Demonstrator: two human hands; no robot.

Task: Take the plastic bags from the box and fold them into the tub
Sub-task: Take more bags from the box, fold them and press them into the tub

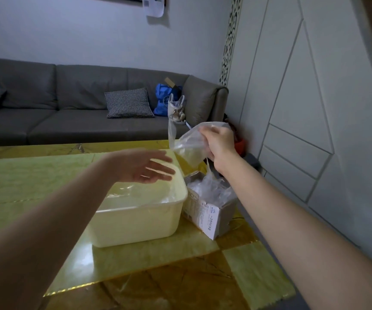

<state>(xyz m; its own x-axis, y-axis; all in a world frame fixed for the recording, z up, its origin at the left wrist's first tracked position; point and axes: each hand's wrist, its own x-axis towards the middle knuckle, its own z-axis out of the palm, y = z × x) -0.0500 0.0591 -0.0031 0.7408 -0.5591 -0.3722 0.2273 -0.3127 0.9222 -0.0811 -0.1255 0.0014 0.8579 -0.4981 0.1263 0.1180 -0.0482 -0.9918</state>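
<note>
— What is the right hand [219,143] doing?
— Its fingers are curled tight on a thin clear plastic bag [188,145], held up in the air above the open grey-and-white cardboard box [209,217].
— And the left hand [146,165]?
— It floats over the pale yellow plastic tub [135,222] — fingers straight and spread, holding nothing. Tub and box sit side by side on the shiny yellow table [247,271].
</note>
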